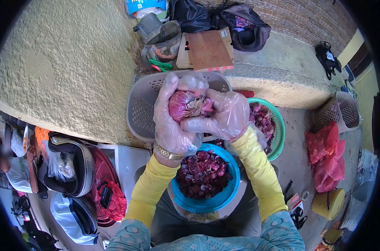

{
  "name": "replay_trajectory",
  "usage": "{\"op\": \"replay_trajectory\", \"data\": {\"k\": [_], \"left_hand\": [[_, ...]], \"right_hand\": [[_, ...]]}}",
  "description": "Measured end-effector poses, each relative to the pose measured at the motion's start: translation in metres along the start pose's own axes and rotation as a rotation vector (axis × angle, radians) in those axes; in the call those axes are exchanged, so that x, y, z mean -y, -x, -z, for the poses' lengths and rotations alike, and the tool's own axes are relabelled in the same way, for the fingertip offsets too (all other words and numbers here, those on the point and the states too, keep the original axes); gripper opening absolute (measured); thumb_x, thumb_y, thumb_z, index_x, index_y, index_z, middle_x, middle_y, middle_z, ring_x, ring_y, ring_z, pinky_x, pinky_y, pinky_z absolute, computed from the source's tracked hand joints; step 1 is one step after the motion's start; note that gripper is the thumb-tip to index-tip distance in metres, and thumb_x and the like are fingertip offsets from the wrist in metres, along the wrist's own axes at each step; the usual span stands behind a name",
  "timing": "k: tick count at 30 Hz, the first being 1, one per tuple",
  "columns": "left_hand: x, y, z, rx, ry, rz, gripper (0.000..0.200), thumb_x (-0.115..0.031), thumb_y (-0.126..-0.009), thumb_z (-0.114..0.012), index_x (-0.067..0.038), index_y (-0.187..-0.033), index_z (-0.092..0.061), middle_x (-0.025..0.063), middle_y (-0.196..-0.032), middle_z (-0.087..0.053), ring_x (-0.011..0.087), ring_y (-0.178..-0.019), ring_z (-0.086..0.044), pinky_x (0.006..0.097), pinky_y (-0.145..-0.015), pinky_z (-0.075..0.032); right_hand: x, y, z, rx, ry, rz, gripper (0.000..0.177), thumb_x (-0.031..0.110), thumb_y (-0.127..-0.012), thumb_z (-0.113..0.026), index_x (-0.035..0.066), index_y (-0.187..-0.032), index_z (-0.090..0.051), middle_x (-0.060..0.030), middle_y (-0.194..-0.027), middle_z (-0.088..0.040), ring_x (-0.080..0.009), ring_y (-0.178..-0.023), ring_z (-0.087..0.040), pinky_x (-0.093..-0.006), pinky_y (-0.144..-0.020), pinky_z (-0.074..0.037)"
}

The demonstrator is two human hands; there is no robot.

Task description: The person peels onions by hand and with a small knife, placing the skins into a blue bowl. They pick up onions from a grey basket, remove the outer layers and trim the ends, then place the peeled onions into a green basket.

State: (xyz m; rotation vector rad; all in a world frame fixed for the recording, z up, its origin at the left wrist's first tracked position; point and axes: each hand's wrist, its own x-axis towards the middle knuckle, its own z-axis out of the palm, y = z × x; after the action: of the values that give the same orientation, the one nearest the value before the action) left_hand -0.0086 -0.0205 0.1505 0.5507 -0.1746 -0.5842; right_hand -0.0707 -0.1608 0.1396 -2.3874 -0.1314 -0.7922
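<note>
A red onion [181, 105] with a dry, shrivelled tan end is held up in front of me. My left hand [167, 127], in a clear plastic glove, cups it from the left with the fingers curled behind. At its right side my right hand [229, 113], gloved the same way, closes thumb and fingers round the dry end. Below them, between my knees, sits a blue basin [236, 184] holding purple onion skins [204, 173]. Behind my hands stands a grey perforated basket [138, 113], its inside mostly hidden. A green basket [281, 125] with more onion skins is at the right.
Wooden boards [210, 51], a dark bag [244, 27] and green-handled scissors [161, 65] lie on the ledge ahead. On the right are red mesh bags [328, 161], a crate [338, 112] and a yellow bucket [329, 204]. Helmets [75, 167] and a person [20, 173] are left.
</note>
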Motion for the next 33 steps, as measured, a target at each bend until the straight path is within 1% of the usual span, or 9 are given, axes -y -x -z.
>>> {"op": "replay_trajectory", "data": {"k": [6, 10, 13, 16, 18, 22, 28, 31, 33], "left_hand": [[0.005, 0.005, -0.002, 0.048, 0.033, -0.182, 0.035, -0.037, -0.108, -0.050, -0.005, -0.103, -0.064, 0.0101, -0.097, -0.068, 0.0218, -0.101, -0.066, 0.0381, -0.098, -0.052], [0.013, 0.005, 0.003, 0.041, -0.376, -0.475, 0.037, -0.036, -0.109, -0.047, -0.002, -0.106, -0.062, 0.0126, -0.104, -0.067, 0.0248, -0.101, -0.066, 0.0403, -0.099, -0.052], [-0.001, -0.008, 0.008, 0.250, -0.100, -0.143, 0.036, -0.034, -0.109, -0.048, -0.001, -0.104, -0.062, 0.0133, -0.107, -0.067, 0.0261, -0.104, -0.066, 0.0416, -0.101, -0.052], [-0.006, -0.006, -0.001, 0.112, 0.002, 0.024, 0.036, -0.033, -0.109, -0.047, -0.001, -0.101, -0.061, 0.0144, -0.106, -0.067, 0.0271, -0.108, -0.066, 0.0427, -0.102, -0.052], [-0.006, -0.007, 0.001, 0.145, 0.020, 0.026, 0.035, -0.032, -0.109, -0.048, -0.001, -0.100, -0.061, 0.0147, -0.107, -0.068, 0.0282, -0.111, -0.067, 0.0435, -0.102, -0.052], [-0.003, -0.001, 0.006, 0.098, -0.140, -0.047, 0.038, -0.033, -0.109, -0.046, -0.001, -0.100, -0.063, 0.0144, -0.105, -0.069, 0.0278, -0.109, -0.067, 0.0424, -0.099, -0.054], [0.015, 0.004, 0.025, 0.284, -0.087, -0.376, 0.055, -0.011, -0.097, -0.067, -0.001, -0.146, -0.043, 0.0136, -0.121, -0.064, 0.0279, -0.110, -0.065, 0.0427, -0.103, -0.052], [0.025, -0.005, 0.036, 0.209, -0.841, -0.965, 0.086, -0.005, -0.088, -0.075, -0.010, -0.158, -0.025, 0.0139, -0.126, -0.059, 0.0283, -0.120, -0.060, 0.0471, -0.103, -0.051], [0.016, -0.011, 0.039, 0.209, -0.722, -0.812, 0.084, -0.005, -0.089, -0.075, -0.009, -0.157, -0.026, 0.0145, -0.125, -0.060, 0.0288, -0.118, -0.061, 0.0466, -0.103, -0.051]], "right_hand": [[0.022, 0.000, -0.004, 0.032, -0.284, -0.217, 0.045, 0.043, -0.072, -0.090, 0.005, -0.091, -0.075, -0.0140, -0.071, -0.070, -0.0332, -0.063, -0.071, -0.0370, -0.060, -0.055], [0.016, 0.004, -0.009, 0.077, -0.414, -0.288, 0.042, 0.042, -0.074, -0.089, 0.004, -0.086, -0.075, -0.0145, -0.069, -0.069, -0.0312, -0.061, -0.069, -0.0369, -0.059, -0.054], [0.002, 0.001, -0.003, 0.042, -0.243, -0.185, 0.043, 0.044, -0.073, -0.090, 0.005, -0.083, -0.073, -0.0148, -0.067, -0.067, -0.0334, -0.059, -0.068, -0.0386, -0.057, -0.053], [-0.001, -0.005, 0.005, -0.042, -0.039, -0.008, 0.051, 0.050, -0.068, -0.092, 0.005, -0.084, -0.073, -0.0148, -0.067, -0.068, -0.0360, -0.059, -0.068, -0.0397, -0.056, -0.053], [-0.002, -0.007, 0.007, -0.078, -0.014, 0.110, 0.065, 0.069, -0.064, -0.086, 0.007, -0.078, -0.070, -0.0141, -0.062, -0.064, -0.0356, -0.056, -0.066, -0.0434, -0.054, -0.052], [0.004, -0.005, 0.001, -0.065, -0.001, 0.073, 0.066, 0.069, -0.063, -0.086, 0.008, -0.080, -0.069, -0.0132, -0.062, -0.065, -0.0357, -0.057, -0.067, -0.0430, -0.054, -0.053], [0.014, 0.004, -0.018, -0.011, -0.231, -0.144, 0.052, 0.050, -0.070, -0.091, 0.007, -0.095, -0.075, -0.0129, -0.069, -0.069, -0.0321, -0.062, -0.070, -0.0386, -0.059, -0.054], [0.021, 0.007, -0.024, 0.008, -0.362, -0.226, 0.044, 0.044, -0.075, -0.088, 0.005, -0.093, -0.074, -0.0119, -0.068, -0.068, -0.0302, -0.061, -0.068, -0.0371, -0.061, -0.054], [0.021, 0.005, -0.023, 0.010, -0.452, -0.267, 0.043, 0.043, -0.076, -0.088, 0.005, -0.092, -0.074, -0.0113, -0.068, -0.067, -0.0294, -0.060, -0.067, -0.0366, -0.062, -0.054]]}}
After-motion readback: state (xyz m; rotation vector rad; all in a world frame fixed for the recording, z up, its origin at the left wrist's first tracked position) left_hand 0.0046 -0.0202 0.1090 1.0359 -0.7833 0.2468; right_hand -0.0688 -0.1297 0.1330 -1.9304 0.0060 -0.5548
